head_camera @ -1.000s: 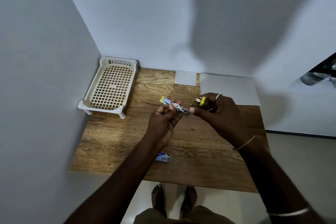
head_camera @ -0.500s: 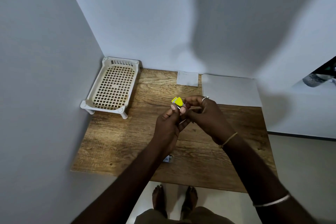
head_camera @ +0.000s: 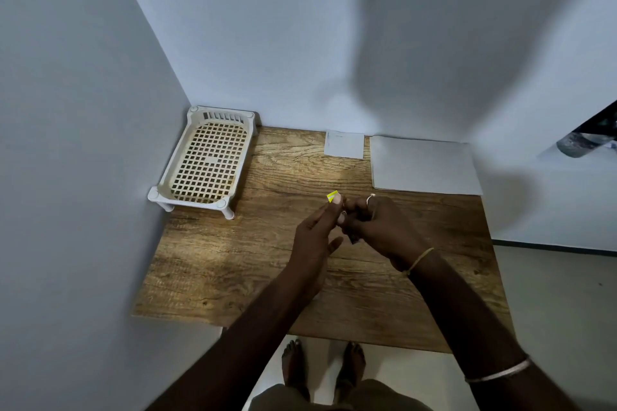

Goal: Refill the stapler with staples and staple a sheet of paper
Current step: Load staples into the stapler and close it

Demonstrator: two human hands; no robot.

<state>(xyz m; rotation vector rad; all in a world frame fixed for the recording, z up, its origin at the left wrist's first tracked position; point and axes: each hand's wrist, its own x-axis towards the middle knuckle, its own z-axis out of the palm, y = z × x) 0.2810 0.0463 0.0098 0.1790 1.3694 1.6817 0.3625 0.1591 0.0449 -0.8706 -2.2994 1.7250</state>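
Observation:
A small stapler (head_camera: 333, 196) with a yellow end is held above the middle of the wooden table (head_camera: 213, 264). Only its yellow tip shows, and the rest is hidden between my fingers. My left hand (head_camera: 315, 233) pinches the stapler near the yellow end with fingertip and thumb. My right hand (head_camera: 377, 227) is curled round the other part, touching my left. A large white sheet of paper (head_camera: 424, 165) lies flat at the back right of the table. A smaller paper square (head_camera: 344, 143) lies to its left by the wall.
A cream plastic mesh basket (head_camera: 207, 163) on short legs stands in the back left corner against both walls. The table's near edge is just in front of my bare feet (head_camera: 320, 367). A dark object (head_camera: 581, 143) juts in at the right.
My hands have closed together over the stapler, which has turned so only its yellow tip shows. The small staple box at the near edge is now hidden behind my left forearm.

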